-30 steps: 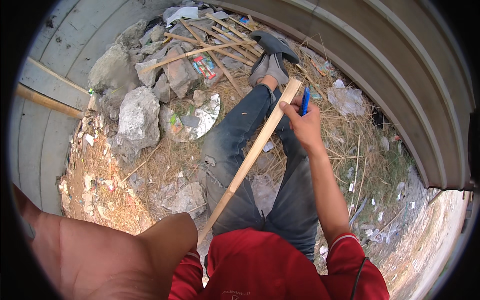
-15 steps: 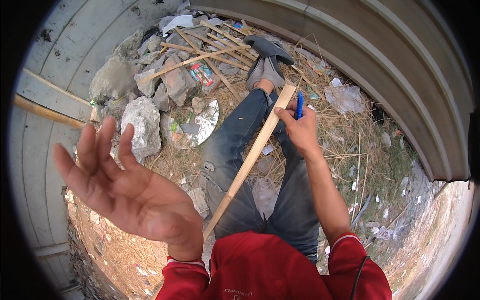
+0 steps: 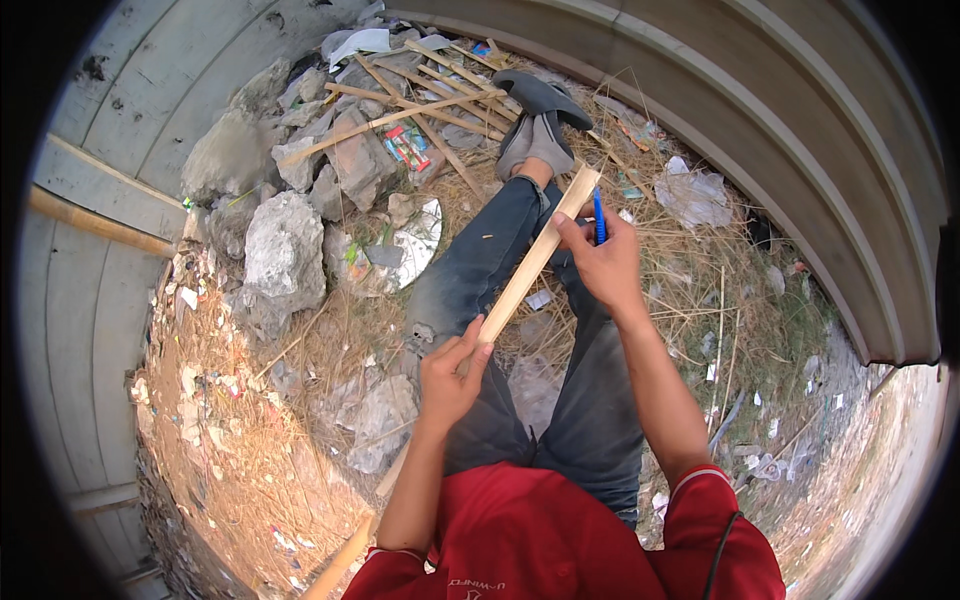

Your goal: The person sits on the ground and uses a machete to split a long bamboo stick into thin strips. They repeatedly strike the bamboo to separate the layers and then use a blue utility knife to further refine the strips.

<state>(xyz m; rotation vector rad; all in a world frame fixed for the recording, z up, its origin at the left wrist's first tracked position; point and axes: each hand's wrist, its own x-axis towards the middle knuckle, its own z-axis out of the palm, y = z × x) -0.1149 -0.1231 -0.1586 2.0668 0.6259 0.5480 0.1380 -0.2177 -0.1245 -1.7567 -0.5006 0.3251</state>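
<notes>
Gripping the wooden slat (image 3: 530, 268) around its middle, the left hand (image 3: 448, 388) has its fingers closed on the wood, while the right hand (image 3: 607, 268) sits near the far end, thumb against the slat and the other fingers curled around a slim blue tool (image 3: 600, 220). Slanting above the outstretched trouser legs (image 3: 470, 250), the slat points its far end toward the crossed feet, shod in dark shoes (image 3: 545, 98), and its near part runs back beneath the left forearm. Whether a blade shows on the blue tool I cannot tell; if it has one, the likeliest trouble would be a slip along the grain, since the slat lies just beside it and the thighs and left fingers are close. No solid rest shows under the wood, so it could roll or tip if either grip loosens. Sharing the right fingers between tool and slat may also weaken the hold on both. Dropped, the tool might land on a leg or get lost in the dry straw (image 3: 690, 300). A splinter from the rough edge seems possible should the left fingers slide.
</notes>
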